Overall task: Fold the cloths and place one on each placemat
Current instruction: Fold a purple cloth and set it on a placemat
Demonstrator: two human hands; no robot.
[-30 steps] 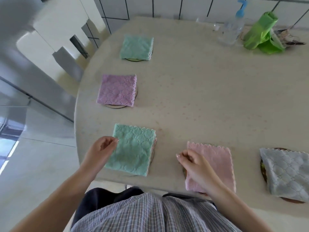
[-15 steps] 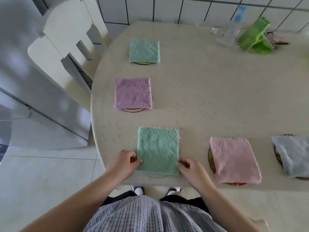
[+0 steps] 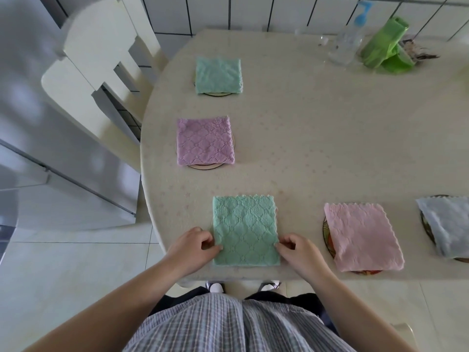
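Folded green quilted microfibre cloth (image 3: 245, 231) lies flat at the near table edge, squarely between both hands; the placemat beneath it is not visible. Left hand (image 3: 194, 246) sits at the cloth's left edge, fingers curled, thumb and fingertips pinching the hem. Right hand (image 3: 297, 250) mirrors it on the right edge, fingers curled, pinching the hem.

Folded pink cloth (image 3: 363, 237) lies to the right on a round dark-rimmed placemat (image 3: 327, 233), partly covering it. Folded grey cloth (image 3: 446, 224) lies further right, cut by the frame. Folded purple cloth (image 3: 205, 141) and a second folded green cloth (image 3: 218, 75) lie farther away, each over a round wooden mat.

Surface: beige speckled oval table (image 3: 317, 148). At its far side: clear spray bottle with blue trigger (image 3: 347, 39), crumpled lime-green plastic bag (image 3: 384, 47). Cream wooden chair (image 3: 101, 64) at left; white tiled wall and floor
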